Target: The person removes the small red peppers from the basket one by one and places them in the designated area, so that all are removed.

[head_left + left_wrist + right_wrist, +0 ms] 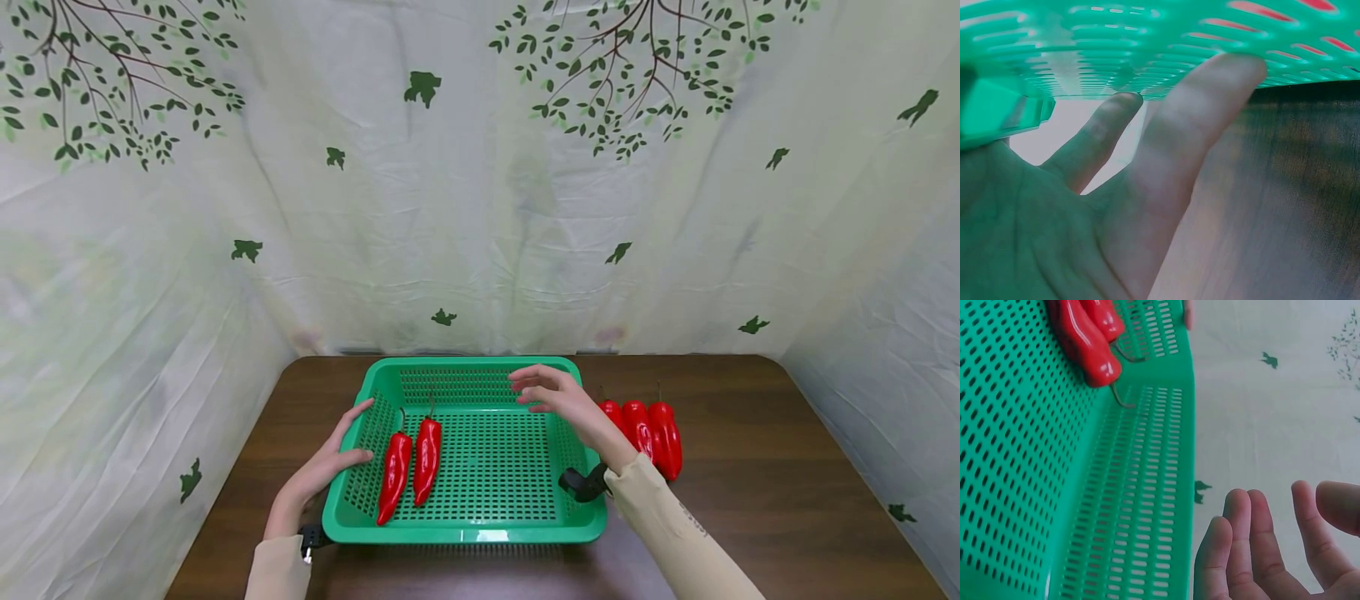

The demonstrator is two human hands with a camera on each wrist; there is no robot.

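My left hand [330, 458] is at the left side of a green plastic basket [480, 535]. Its thumb and fingers are spread and fairly straight against the perforated wall, as the left wrist view shows. Two long red peppers [427, 462] lie side by side in the basket's left part, stems toward the back. Over the basket's right rim hovers my right hand [558, 400], fingers loosely extended. Nothing is between those fingers in the right wrist view. Beyond the right wrist, several more red peppers [665, 442] lie on the table, partly hidden by the forearm.
The brown wooden table [772, 483] extends on both sides of the basket. A pale curtain [480, 208] with leaf prints hangs behind the table and at its sides. Each wrist wears a black strap with a device [581, 483].
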